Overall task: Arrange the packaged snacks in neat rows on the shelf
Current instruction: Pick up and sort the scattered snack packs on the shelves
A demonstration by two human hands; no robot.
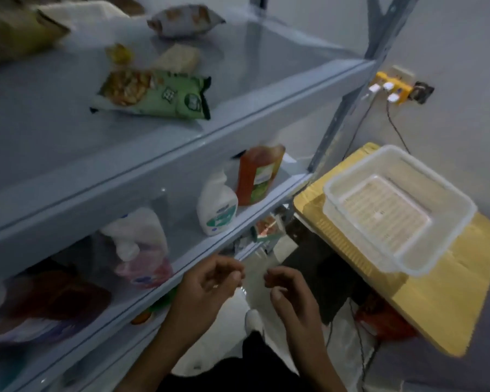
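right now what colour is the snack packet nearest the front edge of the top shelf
Green, with black ends, seen in the head view: the snack packet.

a storeroom: metal shelving (181, 154) holding snack packets (153, 94) and cleaning bottles (217, 207).

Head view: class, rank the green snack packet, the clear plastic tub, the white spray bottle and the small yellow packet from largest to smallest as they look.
1. clear plastic tub
2. green snack packet
3. white spray bottle
4. small yellow packet
The tub lies nearer the camera, so its lead may be overstated.
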